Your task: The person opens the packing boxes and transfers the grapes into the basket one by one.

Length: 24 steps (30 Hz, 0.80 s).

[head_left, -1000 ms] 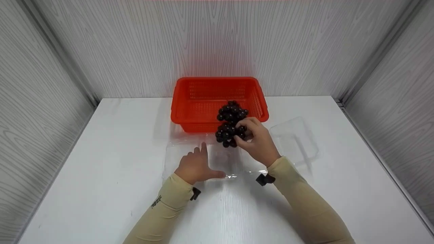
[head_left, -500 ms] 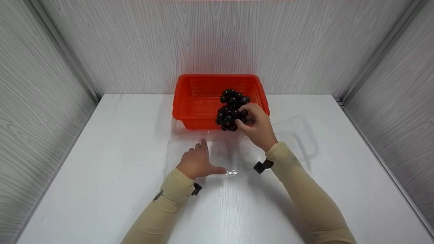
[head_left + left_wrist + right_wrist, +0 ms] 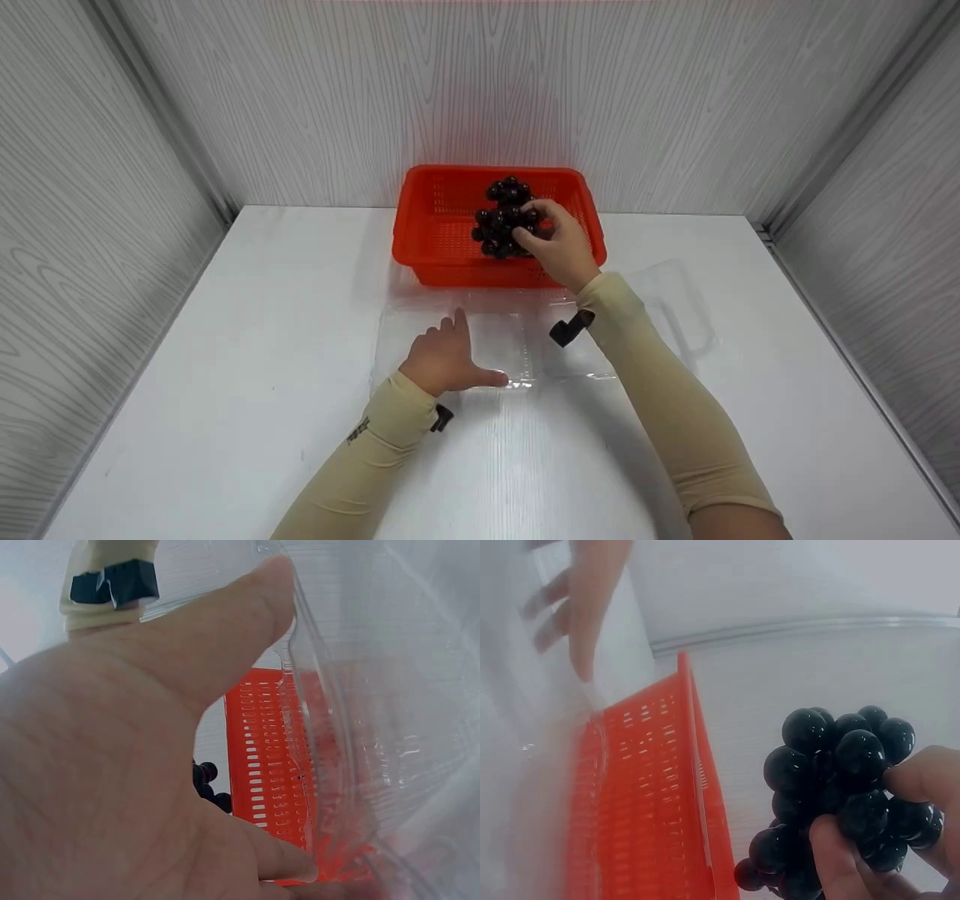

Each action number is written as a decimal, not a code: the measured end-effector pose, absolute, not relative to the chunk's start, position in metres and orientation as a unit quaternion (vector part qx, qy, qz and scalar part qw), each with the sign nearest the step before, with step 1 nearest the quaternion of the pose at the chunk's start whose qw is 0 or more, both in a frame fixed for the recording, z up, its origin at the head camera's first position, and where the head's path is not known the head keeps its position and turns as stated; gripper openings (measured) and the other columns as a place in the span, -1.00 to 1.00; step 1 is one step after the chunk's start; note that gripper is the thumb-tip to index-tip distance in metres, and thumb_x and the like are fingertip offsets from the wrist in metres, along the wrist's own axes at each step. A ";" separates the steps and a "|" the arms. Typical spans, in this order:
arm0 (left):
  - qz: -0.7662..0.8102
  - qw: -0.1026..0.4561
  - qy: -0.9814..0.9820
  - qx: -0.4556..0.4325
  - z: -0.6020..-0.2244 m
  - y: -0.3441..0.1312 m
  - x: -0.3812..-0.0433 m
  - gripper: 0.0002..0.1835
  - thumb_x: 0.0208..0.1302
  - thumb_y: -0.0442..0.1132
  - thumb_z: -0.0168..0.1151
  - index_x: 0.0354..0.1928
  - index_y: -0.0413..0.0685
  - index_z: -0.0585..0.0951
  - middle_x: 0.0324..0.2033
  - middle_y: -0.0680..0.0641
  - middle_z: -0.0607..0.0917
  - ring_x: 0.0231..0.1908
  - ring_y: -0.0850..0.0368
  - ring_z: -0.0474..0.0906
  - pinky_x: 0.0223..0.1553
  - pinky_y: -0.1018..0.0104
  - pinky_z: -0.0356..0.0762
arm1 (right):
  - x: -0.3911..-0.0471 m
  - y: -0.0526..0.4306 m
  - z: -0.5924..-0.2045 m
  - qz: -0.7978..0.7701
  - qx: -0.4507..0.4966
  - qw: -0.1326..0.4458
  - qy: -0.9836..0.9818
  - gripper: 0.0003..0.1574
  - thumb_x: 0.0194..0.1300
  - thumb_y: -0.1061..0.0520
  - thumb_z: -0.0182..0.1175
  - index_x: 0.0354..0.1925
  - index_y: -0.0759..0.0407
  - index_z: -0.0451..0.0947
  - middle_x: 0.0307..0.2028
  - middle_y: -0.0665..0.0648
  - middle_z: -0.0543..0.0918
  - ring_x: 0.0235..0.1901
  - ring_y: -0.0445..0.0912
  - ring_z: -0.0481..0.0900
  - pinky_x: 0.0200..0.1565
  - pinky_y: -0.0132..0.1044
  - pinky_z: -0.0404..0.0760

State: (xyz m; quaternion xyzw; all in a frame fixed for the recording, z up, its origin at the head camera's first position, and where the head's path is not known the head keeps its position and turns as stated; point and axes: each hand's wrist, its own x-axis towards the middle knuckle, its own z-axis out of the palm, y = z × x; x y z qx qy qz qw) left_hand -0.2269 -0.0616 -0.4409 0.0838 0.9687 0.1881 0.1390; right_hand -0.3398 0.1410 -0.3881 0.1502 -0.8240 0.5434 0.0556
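Observation:
My right hand (image 3: 564, 244) pinches a bunch of dark grapes (image 3: 499, 232) between thumb and fingers, over the red plastic basket (image 3: 457, 275). In the right wrist view the round, shiny grapes (image 3: 802, 765) are seen close up, with fingertips pressed among them. My left hand (image 3: 441, 356) rests at a clear plastic container (image 3: 499, 337) in front of the basket. Its thumb lies at the near edge and its index finger points straight toward the far edge. In the left wrist view the thumb touches the clear wall (image 3: 330, 727).
The basket stands near the back wall (image 3: 337, 105) on the white tabletop (image 3: 300, 300). A clear plastic section (image 3: 581, 352) adjoins the container on the right. Farther right lies another clear plastic piece (image 3: 690, 315), partly behind the right forearm.
My right hand has carried the grapes away from me, from above the clear container to over the basket. The left hand has stayed in place on the container.

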 end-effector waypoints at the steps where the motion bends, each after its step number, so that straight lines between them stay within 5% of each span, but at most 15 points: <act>1: 0.189 0.139 0.969 0.083 -0.441 -0.061 -0.227 0.42 -0.07 0.43 0.51 0.60 -0.33 0.05 0.37 -0.36 0.44 0.22 -0.33 0.51 0.27 -0.13 0.50 | -0.343 0.141 -0.388 0.542 0.146 0.050 -0.826 -0.60 0.44 0.09 0.31 0.19 0.06 0.51 0.06 0.12 0.58 -0.08 -0.01 0.56 0.03 -0.19 0.64; 9: 0.191 0.141 0.968 0.081 -0.445 -0.062 -0.226 0.42 -0.10 0.45 0.51 0.60 -0.30 0.08 0.34 -0.34 0.46 0.20 -0.32 0.51 0.25 -0.12 0.51 | -0.365 0.130 -0.399 0.541 0.120 -0.022 -0.832 -0.53 0.46 0.10 0.30 0.27 0.03 0.47 0.20 0.13 0.56 0.06 0.00 0.62 0.12 -0.12 0.66; 14: 0.188 0.143 0.968 0.083 -0.446 -0.062 -0.226 0.42 -0.10 0.46 0.51 0.60 -0.30 0.08 0.36 -0.34 0.45 0.22 -0.33 0.50 0.26 -0.13 0.50 | -0.372 0.125 -0.405 0.488 0.129 -0.025 -0.863 -0.46 0.48 0.02 0.27 0.35 0.00 0.44 0.34 0.11 0.46 0.29 -0.04 0.46 0.36 -0.05 0.44; 24: 0.188 0.138 0.968 0.093 -0.444 -0.063 -0.226 0.40 -0.07 0.44 0.51 0.58 -0.34 0.09 0.31 -0.36 0.48 0.18 -0.34 0.53 0.22 -0.14 0.53 | -0.370 0.125 -0.417 0.455 0.138 -0.079 -0.876 -0.46 0.49 0.03 0.23 0.35 0.08 0.44 0.29 0.11 0.47 0.15 0.00 0.55 0.27 -0.07 0.55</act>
